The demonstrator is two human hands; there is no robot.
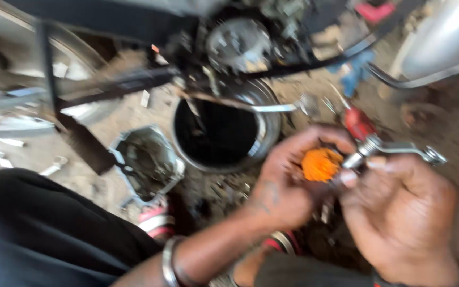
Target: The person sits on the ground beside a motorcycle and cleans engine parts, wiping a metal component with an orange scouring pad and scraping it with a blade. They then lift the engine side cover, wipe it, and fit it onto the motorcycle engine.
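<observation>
between both hands, orange part (321,163) in left hand (285,183), right hand (399,212) beside

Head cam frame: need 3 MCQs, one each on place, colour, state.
1. Where is the round metal pan?
A. on the ground under the engine
B. in the left hand
C. on the person's lap

2. What colour is the small ribbed part held in the left hand?
A. blue
B. orange
C. white

3. What is the right hand doing?
A. resting empty
B. gripping a metal tool
C. touching the pan

Answers:
1 A, it sits on dirt below the engine.
2 B, plainly orange.
3 B, fingers close around the tool.
</observation>
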